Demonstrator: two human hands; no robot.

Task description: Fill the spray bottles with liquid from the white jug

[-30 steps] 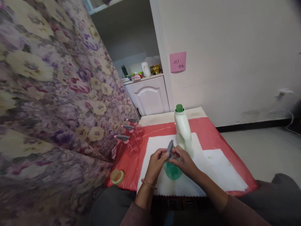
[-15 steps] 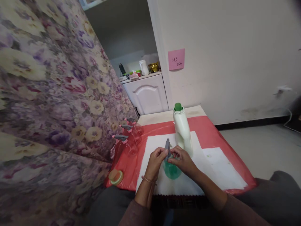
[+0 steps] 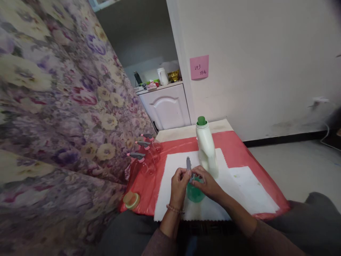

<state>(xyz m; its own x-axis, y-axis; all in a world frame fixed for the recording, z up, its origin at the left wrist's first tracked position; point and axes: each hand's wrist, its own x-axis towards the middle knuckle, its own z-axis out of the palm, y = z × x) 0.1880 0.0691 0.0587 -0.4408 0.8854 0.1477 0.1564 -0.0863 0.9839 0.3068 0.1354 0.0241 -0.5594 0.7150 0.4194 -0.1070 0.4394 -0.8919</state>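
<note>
Two hands hold the grey top of one green spray bottle, in the lower middle of the frame.
The one green bottle (image 3: 195, 195) stands up on a big white cloth (image 3: 173, 202), so its long way goes up and down. Its one grey spray top (image 3: 188, 164) is long and thin, and the thin tip points to the top of the frame, leaning a tiny bit left. The left hand (image 3: 178, 185) pinches the grey top with thumb and fingers. The right hand (image 3: 206, 182) has its fingers bent in by the bottle's neck; I cannot tell just what they grip. One tall white bottle (image 3: 205, 144) stands just behind. Three see-through bottles (image 3: 147, 168) with grey and pink tops stand in a row at the left of the red cover (image 3: 144, 186). One round lid (image 3: 131, 200) sits at the lower left.
</note>
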